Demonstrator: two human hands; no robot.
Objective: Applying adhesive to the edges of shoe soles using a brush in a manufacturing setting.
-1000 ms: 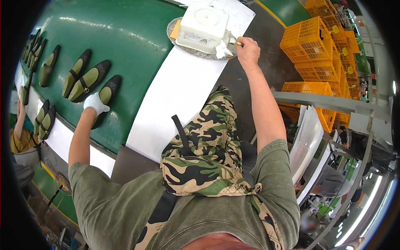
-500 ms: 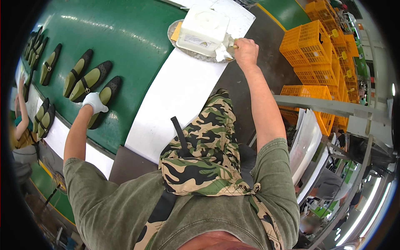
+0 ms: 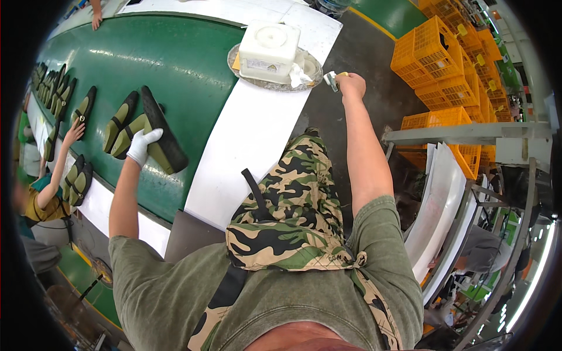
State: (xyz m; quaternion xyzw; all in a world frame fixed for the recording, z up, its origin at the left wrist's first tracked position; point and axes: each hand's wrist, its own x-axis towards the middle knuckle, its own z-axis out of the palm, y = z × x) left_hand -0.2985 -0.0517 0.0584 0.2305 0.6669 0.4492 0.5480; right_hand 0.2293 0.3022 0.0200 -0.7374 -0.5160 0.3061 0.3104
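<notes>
My left hand (image 3: 140,147), in a white glove, is closed round a dark shoe (image 3: 166,140) with a green inside. The shoe is lifted off the green belt and tilted, its black sole turned to the right. Two matching shoes lie just left of it, one a strapped flat (image 3: 119,123). My bare right hand (image 3: 352,88) grips a small brush (image 3: 332,81) with a yellowish handle and a whitish head. That brush is in the air, just right of an oval tray (image 3: 275,87) bearing a white plastic tub (image 3: 266,55) and a crumpled white scrap.
White sheeting (image 3: 234,140) covers the near table edge. More shoes line the green belt (image 3: 181,64) at the left, where a co-worker's hand (image 3: 75,133) touches one. Another person's hand (image 3: 96,22) rests at the far edge. Stacked orange crates (image 3: 418,55) and a metal rail (image 3: 456,133) stand right.
My left hand has raised the shoe from the belt and tipped it sole outward. My right hand has drawn the brush away from the tray, down and right. The co-worker's hand has reached a shoe.
</notes>
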